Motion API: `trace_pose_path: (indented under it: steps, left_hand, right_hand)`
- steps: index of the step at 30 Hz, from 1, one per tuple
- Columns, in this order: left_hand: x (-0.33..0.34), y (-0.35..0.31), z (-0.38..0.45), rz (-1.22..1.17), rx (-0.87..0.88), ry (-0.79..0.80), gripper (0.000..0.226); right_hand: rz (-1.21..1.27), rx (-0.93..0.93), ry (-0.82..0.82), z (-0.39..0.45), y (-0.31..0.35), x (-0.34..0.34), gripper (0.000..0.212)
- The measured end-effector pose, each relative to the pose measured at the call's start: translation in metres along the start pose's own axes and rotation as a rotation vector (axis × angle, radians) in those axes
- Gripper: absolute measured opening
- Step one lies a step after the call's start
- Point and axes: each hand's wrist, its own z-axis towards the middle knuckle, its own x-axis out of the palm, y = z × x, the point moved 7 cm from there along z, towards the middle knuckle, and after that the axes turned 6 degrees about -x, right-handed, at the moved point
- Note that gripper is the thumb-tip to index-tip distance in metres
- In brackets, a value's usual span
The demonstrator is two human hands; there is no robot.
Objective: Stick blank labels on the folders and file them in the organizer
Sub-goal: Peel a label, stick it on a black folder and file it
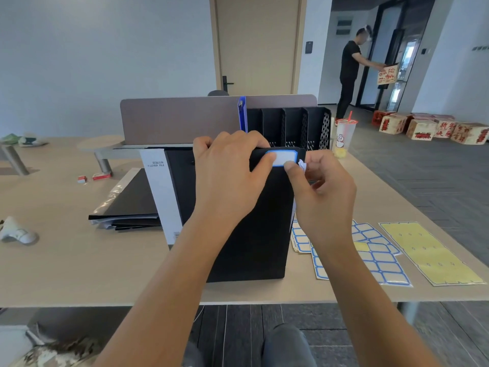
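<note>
A black folder lies on the tabletop in front of the person, its top edge toward the black organizer. The left hand lies over the folder's upper part, fingers curled over the top edge, thumb pressing the left end of a blue-bordered blank label near the folder's top right corner. The right hand is at the folder's right edge, its thumb pressing the label's lower right corner; its other fingers curl around a crumpled white scrap. So the label sits between the two thumbs, under both.

A blue folder stands upright in the organizer's leftmost slot. Label sheets lie just right of the black folder, and a stack of folders lies to its left.
</note>
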Motion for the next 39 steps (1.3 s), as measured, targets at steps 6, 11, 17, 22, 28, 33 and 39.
trace_pose_path:
  steps: [6, 11, 17, 22, 28, 33, 39]
  left_hand:
    - [0.000, 0.000, -0.001, -0.011, 0.001, -0.016, 0.016]
    - [-0.001, -0.001, -0.002, -0.026, 0.010, 0.004, 0.010]
    - [-0.003, 0.001, -0.008, -0.005, 0.053, -0.013, 0.026]
    - [-0.017, 0.017, -0.020, 0.090, 0.044, -0.119, 0.057]
    - [-0.036, 0.086, -0.048, -0.038, -0.397, -0.202, 0.084]
    - [-0.008, 0.130, -0.066, -0.322, -0.677, -0.036, 0.097]
    - [0.021, 0.148, -0.092, -0.442, -0.746, 0.023, 0.086]
  right_hand:
    - [0.015, -0.002, -0.031, 0.003, 0.001, 0.000, 0.024]
    - [0.033, -0.001, -0.064, -0.002, 0.002, 0.000, 0.022]
    - [0.267, 0.191, 0.192, -0.027, -0.025, 0.014, 0.023]
    - [0.234, 0.236, 0.239, -0.045, -0.042, 0.024, 0.012]
    - [0.278, 0.269, 0.158, -0.044, -0.045, 0.039, 0.008]
    - [0.296, 0.279, 0.159, -0.042, -0.052, 0.048, 0.006]
    - [0.230, 0.371, 0.224, -0.061, -0.081, 0.048, 0.012]
